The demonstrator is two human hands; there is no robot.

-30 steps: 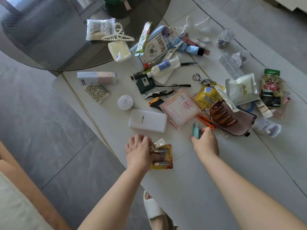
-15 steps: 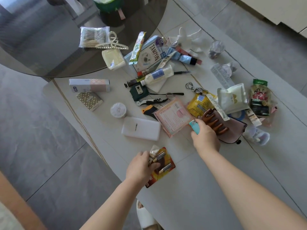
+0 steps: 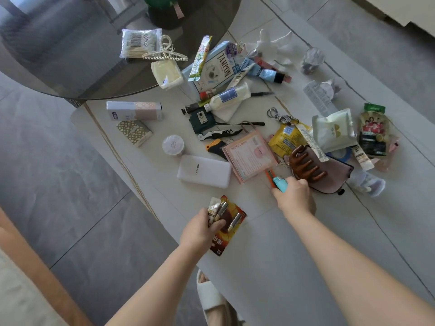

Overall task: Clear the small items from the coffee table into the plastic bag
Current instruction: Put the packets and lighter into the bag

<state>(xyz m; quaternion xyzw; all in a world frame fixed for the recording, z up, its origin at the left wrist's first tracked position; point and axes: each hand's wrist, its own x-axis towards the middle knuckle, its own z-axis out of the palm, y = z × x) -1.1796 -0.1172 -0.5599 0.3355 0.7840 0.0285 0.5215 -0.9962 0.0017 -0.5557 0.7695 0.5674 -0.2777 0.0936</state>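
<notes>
Two hands over the coffee table (image 3: 270, 267), left hand (image 3: 200, 231) fingers clamped on battery pack (image 3: 226, 222), right hand (image 3: 294, 198) gripping half-hidden lighter (image 3: 281, 184)

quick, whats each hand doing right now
Left hand: closed, holding the battery pack and a small packet.
Right hand: closed, holding the blue lighter.

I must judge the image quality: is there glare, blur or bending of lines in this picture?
Head view: soft daylight, no harsh glare on the white table; the dark glass top shows faint reflections; table edges bow from the wide lens; small print is slightly soft.
</notes>
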